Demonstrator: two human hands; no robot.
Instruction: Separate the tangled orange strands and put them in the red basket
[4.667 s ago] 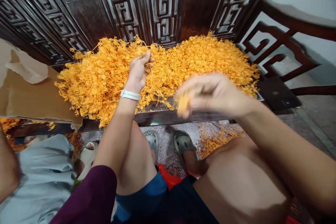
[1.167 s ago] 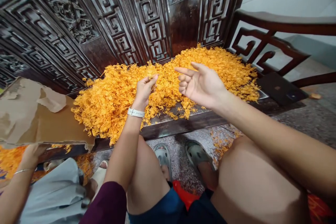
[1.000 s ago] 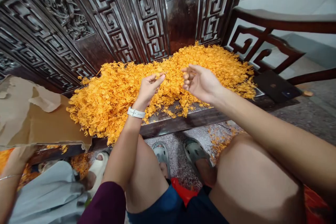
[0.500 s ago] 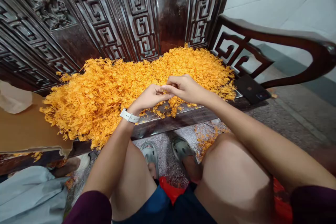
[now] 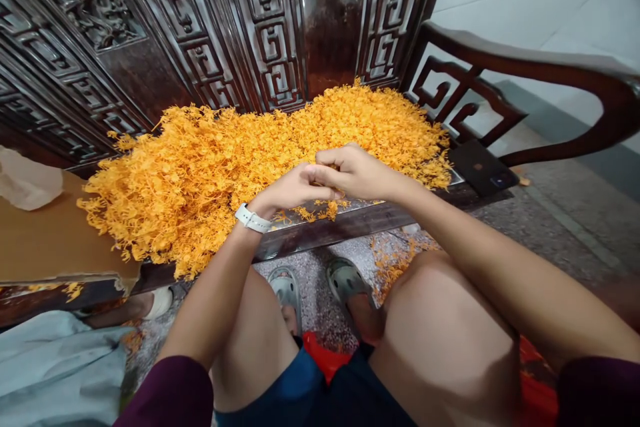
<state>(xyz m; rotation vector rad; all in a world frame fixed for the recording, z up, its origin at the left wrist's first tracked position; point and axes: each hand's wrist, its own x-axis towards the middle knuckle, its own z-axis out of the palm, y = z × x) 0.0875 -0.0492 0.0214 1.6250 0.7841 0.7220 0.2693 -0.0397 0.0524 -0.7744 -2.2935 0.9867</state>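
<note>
A large heap of orange, stringy pieces (image 5: 200,167) covers the seat of a dark carved wooden bench (image 5: 320,230). My left hand (image 5: 300,185), with a white watch (image 5: 253,219) on its wrist, is over the heap's front edge. My right hand (image 5: 353,170) meets it there, and the fingers of both hands overlap. Both hands have their fingers bent and pressed together. Whatever lies between the fingertips, if anything, is hidden. Several loose orange bits (image 5: 327,210) lie on the seat just below my hands.
Cardboard (image 5: 50,233) with pale paper (image 5: 30,180) lies at the left. A black phone (image 5: 483,165) rests by the bench's armrest (image 5: 540,60). Another person's foot (image 5: 160,302) and pale clothing (image 5: 65,367) show at lower left. Orange bits (image 5: 393,263) are scattered on the floor.
My left hand has shifted slightly right and its fingers now overlap more with those of my right hand. The view has moved a little.
</note>
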